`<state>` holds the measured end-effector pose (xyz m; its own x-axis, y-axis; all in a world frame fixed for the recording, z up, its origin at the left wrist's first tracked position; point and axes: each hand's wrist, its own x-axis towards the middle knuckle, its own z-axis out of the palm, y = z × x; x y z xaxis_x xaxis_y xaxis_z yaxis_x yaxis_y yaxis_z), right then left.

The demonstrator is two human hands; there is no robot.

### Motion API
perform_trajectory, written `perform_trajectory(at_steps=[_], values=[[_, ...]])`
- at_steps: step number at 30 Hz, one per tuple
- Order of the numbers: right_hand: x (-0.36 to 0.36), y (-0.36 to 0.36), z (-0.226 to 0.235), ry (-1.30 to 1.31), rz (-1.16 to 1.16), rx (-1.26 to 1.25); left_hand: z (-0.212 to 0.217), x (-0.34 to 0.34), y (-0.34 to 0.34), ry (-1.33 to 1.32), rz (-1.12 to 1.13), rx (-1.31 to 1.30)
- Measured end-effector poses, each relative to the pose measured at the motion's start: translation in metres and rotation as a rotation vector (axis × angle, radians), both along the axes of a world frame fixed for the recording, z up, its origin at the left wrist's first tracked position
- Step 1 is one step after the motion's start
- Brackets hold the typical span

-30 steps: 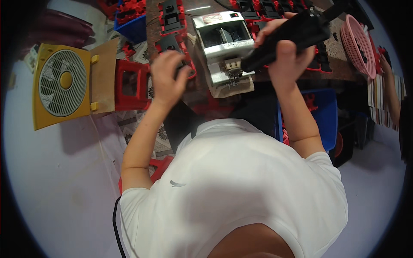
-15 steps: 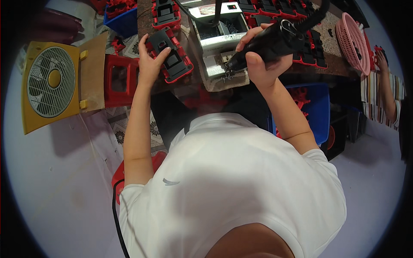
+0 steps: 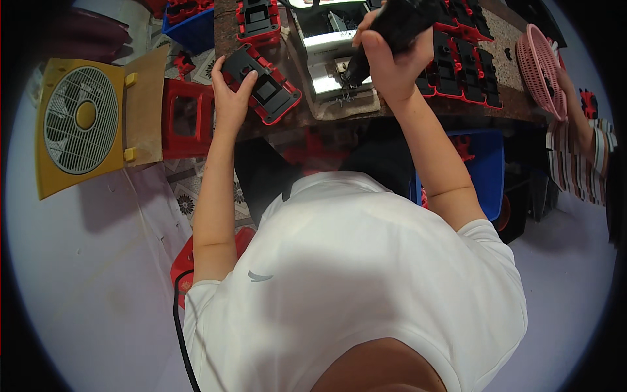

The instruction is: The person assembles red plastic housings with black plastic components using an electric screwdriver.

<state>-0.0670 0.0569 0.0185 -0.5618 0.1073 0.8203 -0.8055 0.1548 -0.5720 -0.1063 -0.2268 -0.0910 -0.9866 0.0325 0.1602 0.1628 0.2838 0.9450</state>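
Observation:
My left hand (image 3: pixel 232 98) grips a black and red plastic housing (image 3: pixel 269 95) by its left side, thumb on top and fingers at the far edge. The housing lies tilted near the table's front edge. In my right hand (image 3: pixel 400 65) is a black electric screwdriver (image 3: pixel 398 26), fingers wrapped round its body. Its tip points down at the front outlet of a white screw feeder (image 3: pixel 330 49). Small loose screws (image 3: pixel 345 99) lie at the feeder's front. The exact contact of the tip is too small to tell.
More black and red housings (image 3: pixel 460 68) stand in rows at the right, and another (image 3: pixel 258 23) at the far left. A pink basket (image 3: pixel 539 72) is beside a co-worker's hand (image 3: pixel 565 83). Below the table is a blue bin (image 3: pixel 486 170); a yellow fan (image 3: pixel 81 121) stands left.
The view has shifted slightly. My right hand and the screwdriver have moved a little left and away from me, the tip staying by the feeder outlet. The co-worker's hand has moved to the pink basket.

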Motion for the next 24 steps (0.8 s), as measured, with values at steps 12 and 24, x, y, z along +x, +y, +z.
perform_trajectory(at_steps=[12, 24], values=[[0.006, -0.011, 0.012, 0.128, -0.113, 0.206, 0.008, 0.008, 0.015, -0.179, -0.081, 0.358], [-0.002, -0.029, 0.046, -0.300, 0.143, -0.138, 0.011, 0.018, 0.023, -0.221, -0.049, 0.378]])
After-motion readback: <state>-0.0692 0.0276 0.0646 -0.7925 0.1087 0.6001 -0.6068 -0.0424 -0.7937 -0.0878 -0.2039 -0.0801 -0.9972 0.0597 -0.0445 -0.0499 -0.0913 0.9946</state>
